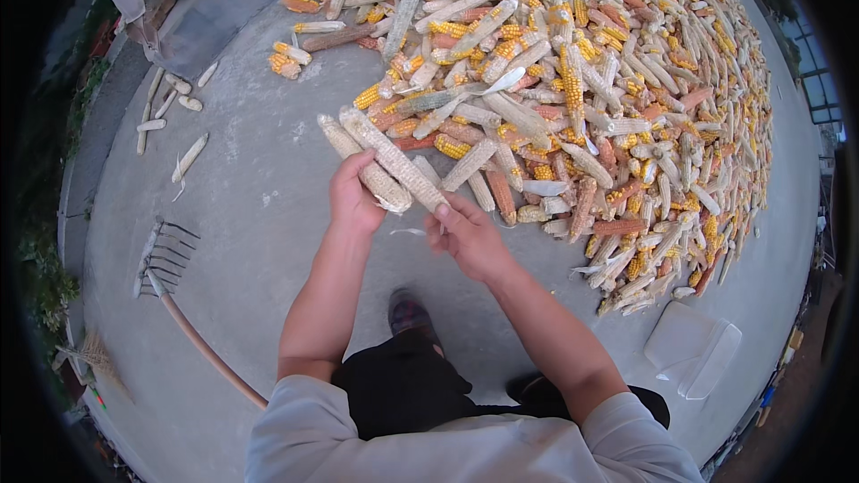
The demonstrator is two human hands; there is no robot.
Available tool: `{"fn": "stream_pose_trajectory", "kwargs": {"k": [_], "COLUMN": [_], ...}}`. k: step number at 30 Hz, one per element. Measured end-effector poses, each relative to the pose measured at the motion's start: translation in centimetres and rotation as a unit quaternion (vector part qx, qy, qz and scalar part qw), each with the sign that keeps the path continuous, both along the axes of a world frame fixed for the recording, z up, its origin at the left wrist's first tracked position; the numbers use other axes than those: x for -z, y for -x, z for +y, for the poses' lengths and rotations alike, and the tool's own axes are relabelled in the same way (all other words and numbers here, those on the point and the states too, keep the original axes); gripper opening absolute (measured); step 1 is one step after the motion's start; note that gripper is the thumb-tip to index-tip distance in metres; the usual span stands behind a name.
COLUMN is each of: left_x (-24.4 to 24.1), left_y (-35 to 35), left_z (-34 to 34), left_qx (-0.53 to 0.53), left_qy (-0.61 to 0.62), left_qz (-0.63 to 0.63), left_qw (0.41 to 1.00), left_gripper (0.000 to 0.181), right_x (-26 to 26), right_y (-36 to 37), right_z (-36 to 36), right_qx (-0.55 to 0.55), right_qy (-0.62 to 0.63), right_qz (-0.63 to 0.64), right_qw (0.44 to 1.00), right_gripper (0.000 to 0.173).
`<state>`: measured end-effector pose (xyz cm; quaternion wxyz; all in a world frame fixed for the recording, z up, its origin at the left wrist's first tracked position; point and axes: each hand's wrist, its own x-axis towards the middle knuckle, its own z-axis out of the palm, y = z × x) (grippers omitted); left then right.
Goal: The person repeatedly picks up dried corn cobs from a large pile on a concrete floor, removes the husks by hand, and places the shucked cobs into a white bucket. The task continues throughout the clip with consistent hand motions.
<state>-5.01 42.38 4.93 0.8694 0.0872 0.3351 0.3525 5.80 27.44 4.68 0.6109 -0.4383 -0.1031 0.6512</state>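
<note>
My left hand (356,200) is closed around a pale, stripped corn cob (381,181), its thumb lying across the cob. Against this cob's right side lies a second, longer pale cob (396,159), and the two run nearly parallel. With thumb and fingers, my right hand (470,235) pinches the lower end of the longer cob. Just beyond both hands spreads a large heap of corn cobs (530,121). Many in it are bare, white or reddish, while others keep patches of yellow kernels. My left fingers are mostly hidden beneath the cobs.
On the concrete floor (235,248) to the left lies a long-handled, multi-tined fork (164,258). Several loose cobs (191,157) lie farther up on that side. A whitish plastic container (691,349) rests on its side at the lower right. A straw broom (97,355) is at the left edge.
</note>
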Motion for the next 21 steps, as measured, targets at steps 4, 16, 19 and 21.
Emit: {"fn": "stream_pose_trajectory", "kwargs": {"k": [4,16,19,21], "left_x": [-0.3,-0.1,0.4,1.2], "left_y": [-0.1,-0.6,0.2,0.9], "left_z": [0.3,-1.5,-1.6,-1.3], "left_qx": [0.038,-0.05,-0.006,0.026], "left_qy": [-0.051,-0.142,-0.195,-0.197], "left_qz": [-0.081,0.089,0.051,-0.002], "left_qw": [0.995,0.985,0.979,0.98], "left_gripper": [0.046,0.044,0.047,0.048], "right_x": [0.3,0.6,1.9,2.4], "right_y": [-0.8,0.5,0.3,0.3], "right_z": [-0.1,1.2,0.7,0.3], "right_qx": [-0.01,0.101,0.075,0.046], "right_qy": [0.006,0.113,0.096,0.095], "right_qz": [0.114,-0.17,-0.134,-0.081], "right_qw": [0.993,0.974,0.983,0.991], "right_gripper": [0.034,0.028,0.028,0.028]}}
